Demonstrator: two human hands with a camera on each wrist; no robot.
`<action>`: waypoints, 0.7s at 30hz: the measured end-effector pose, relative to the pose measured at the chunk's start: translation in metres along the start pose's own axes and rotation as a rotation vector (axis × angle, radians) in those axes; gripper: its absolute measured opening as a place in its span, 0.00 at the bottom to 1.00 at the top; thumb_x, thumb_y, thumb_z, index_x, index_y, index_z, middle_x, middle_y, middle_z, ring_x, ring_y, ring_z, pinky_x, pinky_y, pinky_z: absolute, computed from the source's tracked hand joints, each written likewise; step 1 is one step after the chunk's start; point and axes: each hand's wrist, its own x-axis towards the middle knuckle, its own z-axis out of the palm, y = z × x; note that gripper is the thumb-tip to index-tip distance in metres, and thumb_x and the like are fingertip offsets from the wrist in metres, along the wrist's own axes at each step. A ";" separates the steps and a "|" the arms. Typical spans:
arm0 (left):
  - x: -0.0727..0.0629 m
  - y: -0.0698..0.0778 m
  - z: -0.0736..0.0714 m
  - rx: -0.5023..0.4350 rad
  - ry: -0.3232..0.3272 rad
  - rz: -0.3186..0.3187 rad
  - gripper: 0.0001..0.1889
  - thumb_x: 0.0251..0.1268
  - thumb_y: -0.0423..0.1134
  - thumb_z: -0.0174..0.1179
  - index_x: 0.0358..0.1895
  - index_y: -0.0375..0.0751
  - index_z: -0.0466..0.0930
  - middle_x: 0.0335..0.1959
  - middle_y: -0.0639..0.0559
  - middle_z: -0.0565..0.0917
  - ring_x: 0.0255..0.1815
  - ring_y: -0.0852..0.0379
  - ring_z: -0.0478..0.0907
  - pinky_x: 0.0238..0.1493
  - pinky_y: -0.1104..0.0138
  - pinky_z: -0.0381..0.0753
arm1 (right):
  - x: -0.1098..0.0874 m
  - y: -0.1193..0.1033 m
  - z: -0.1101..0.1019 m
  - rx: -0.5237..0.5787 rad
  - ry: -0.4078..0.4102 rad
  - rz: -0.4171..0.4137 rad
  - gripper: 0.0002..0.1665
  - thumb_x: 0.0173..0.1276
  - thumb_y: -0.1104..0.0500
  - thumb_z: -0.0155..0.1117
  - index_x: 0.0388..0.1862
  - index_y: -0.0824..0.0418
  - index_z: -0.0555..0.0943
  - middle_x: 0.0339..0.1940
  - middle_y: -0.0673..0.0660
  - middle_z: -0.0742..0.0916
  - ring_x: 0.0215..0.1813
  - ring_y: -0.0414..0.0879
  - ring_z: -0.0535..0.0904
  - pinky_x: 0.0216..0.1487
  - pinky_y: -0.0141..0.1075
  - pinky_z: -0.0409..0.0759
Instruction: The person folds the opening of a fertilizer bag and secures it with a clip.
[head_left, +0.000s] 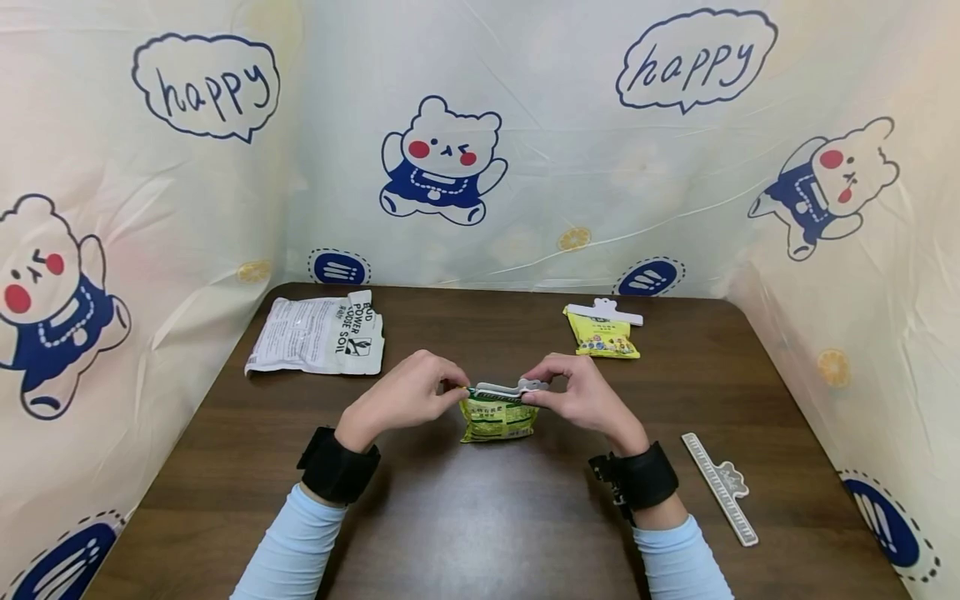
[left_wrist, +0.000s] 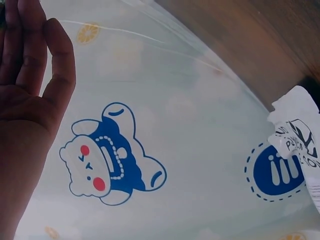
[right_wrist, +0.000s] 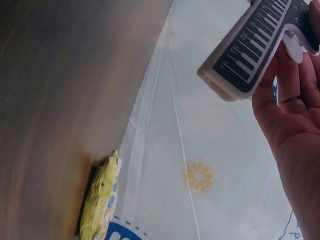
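Note:
A small yellow-green packet point(head_left: 497, 422) stands at the middle of the table. My left hand point(head_left: 411, 392) pinches its top left corner. With thumb and fingers, my right hand point(head_left: 581, 396) grips the handle of a bag clip point(head_left: 498, 390), which lies along the packet's top edge. Whether the clip's bar has closed over that edge cannot be told. Dark piano-key markings cover the clip point(right_wrist: 252, 50) in the right wrist view. In the left wrist view the left hand's fingertips point(left_wrist: 52, 30) are partly cut off, and the packet hardly shows.
At the back left lies a white soil bag point(head_left: 315, 335). A yellow packet point(head_left: 602, 335) with a white clip point(head_left: 604, 312) across its top lies at the back right. Another ruler-like clip point(head_left: 722, 490) is on the table's right side. Printed curtains point(head_left: 555, 175) surround the table point(head_left: 465, 533).

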 end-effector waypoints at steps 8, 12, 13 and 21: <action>-0.001 -0.001 -0.002 -0.027 -0.015 -0.043 0.03 0.71 0.36 0.70 0.41 0.49 0.92 0.33 0.65 0.86 0.30 0.66 0.78 0.35 0.65 0.80 | 0.001 -0.001 0.003 0.009 -0.019 0.041 0.12 0.66 0.64 0.79 0.48 0.57 0.91 0.41 0.48 0.89 0.46 0.47 0.83 0.50 0.58 0.81; -0.003 -0.001 -0.006 -0.026 -0.012 -0.084 0.02 0.68 0.39 0.72 0.40 0.49 0.91 0.31 0.66 0.84 0.31 0.65 0.79 0.36 0.65 0.81 | 0.001 -0.002 0.002 0.027 -0.035 0.056 0.13 0.66 0.63 0.79 0.49 0.58 0.90 0.42 0.50 0.89 0.47 0.48 0.83 0.52 0.61 0.80; -0.004 -0.001 -0.007 -0.020 -0.013 -0.096 0.02 0.67 0.40 0.73 0.40 0.50 0.91 0.30 0.66 0.84 0.31 0.65 0.79 0.37 0.65 0.81 | 0.001 -0.002 0.002 0.028 -0.036 0.058 0.13 0.66 0.62 0.79 0.49 0.58 0.91 0.43 0.50 0.89 0.47 0.49 0.83 0.52 0.61 0.80; -0.007 -0.001 -0.012 -0.021 -0.056 -0.090 0.04 0.70 0.39 0.70 0.36 0.51 0.92 0.29 0.67 0.85 0.29 0.67 0.78 0.36 0.65 0.80 | 0.001 -0.002 0.003 0.007 -0.024 0.046 0.12 0.66 0.63 0.80 0.47 0.56 0.91 0.41 0.48 0.89 0.46 0.47 0.83 0.50 0.58 0.81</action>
